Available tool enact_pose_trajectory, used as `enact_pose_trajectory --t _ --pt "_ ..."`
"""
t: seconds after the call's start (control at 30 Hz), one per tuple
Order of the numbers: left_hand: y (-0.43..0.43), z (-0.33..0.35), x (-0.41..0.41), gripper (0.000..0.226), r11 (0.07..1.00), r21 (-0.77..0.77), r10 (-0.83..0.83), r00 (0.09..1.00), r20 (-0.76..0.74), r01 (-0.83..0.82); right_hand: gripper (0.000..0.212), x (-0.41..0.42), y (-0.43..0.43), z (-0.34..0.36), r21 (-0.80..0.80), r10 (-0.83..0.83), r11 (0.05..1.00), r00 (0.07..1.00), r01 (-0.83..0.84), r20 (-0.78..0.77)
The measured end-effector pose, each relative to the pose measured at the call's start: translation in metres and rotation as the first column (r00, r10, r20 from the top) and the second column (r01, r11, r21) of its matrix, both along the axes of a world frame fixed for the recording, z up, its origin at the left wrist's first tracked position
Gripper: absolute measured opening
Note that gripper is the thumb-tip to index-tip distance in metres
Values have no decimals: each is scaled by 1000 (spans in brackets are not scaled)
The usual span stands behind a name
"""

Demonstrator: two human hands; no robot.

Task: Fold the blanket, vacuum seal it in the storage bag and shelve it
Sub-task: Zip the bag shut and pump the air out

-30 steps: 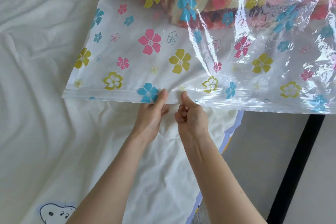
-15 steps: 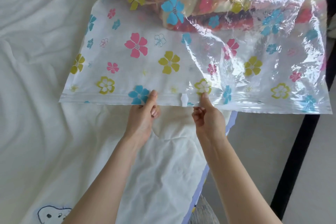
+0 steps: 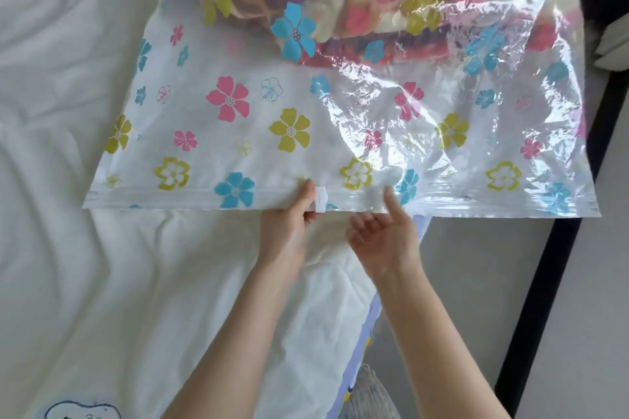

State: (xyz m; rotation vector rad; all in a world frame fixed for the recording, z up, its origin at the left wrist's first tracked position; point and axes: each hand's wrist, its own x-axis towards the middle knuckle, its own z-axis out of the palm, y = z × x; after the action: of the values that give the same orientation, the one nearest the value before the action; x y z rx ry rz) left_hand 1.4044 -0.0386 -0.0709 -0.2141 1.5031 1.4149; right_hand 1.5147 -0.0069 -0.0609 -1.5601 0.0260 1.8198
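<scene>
The clear storage bag (image 3: 238, 133), printed with coloured flowers, lies flat on the bed with its zip edge towards me. The folded floral blanket (image 3: 360, 0) sits inside it at the far end. A small white slider clip (image 3: 321, 199) is on the zip edge near the middle. My left hand (image 3: 289, 235) pinches the zip edge just left of the clip, thumb on top and fingers beneath. My right hand (image 3: 383, 238) is a little right of the clip. Its thumb lies on the zip strip and its fingers curl loosely below the edge, apart from the bag.
A rumpled white bed sheet (image 3: 68, 248) covers the left and middle, with a cartoon print (image 3: 81, 410) at the bottom left. The bed's blue-trimmed edge (image 3: 371, 316) drops to grey floor (image 3: 469, 282) on the right, where a black bar (image 3: 551, 265) runs diagonally.
My left hand slid right along the zip edge up to the white clip. My right hand let go of its pinch, and its fingers now hang below the edge.
</scene>
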Motion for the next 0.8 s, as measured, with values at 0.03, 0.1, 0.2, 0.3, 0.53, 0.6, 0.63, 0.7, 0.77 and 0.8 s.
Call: enact_pose_trajectory --t 0.03,0.1,0.2,0.3,0.53,0.6,0.63,0.7,0.77,0.8 --pt "0 -1 -2 5 1000 6 -12 1000 -10 12 30 8 7 -2 -25 -64 998 998 63 -26" --pt "0 -1 -3 6 999 27 -42 999 -17 42 39 23 22 -2 -29 -179 984 983 178 -39" --pt "-1 -2 -3 6 998 34 -57 998 -20 57 21 36 32 6 8 -190 982 979 190 71" --pt "-1 -2 -2 6 999 34 -38 999 -4 38 11 43 34 15 99 -123 990 968 103 218" --pt "-5 -1 -4 9 999 6 -46 998 -43 46 15 44 21 8 102 -74 993 968 51 238" --pt "-5 0 -5 7 999 8 -45 998 -41 45 17 43 20 10 110 -97 991 975 76 199" --pt "-6 -1 -5 6 999 10 -46 998 -40 47 17 43 20 10 110 -121 989 978 103 167" --pt "-7 -3 -5 3 999 14 -48 998 -48 49 17 41 18 11 94 -184 979 981 179 55" --pt "-8 -5 -5 6 998 15 -52 996 -73 53 21 31 15 12 44 -184 981 980 188 -79" --pt "-8 -6 -5 10 998 15 -53 995 -82 55 28 22 13 13 20 -151 988 979 155 -135"
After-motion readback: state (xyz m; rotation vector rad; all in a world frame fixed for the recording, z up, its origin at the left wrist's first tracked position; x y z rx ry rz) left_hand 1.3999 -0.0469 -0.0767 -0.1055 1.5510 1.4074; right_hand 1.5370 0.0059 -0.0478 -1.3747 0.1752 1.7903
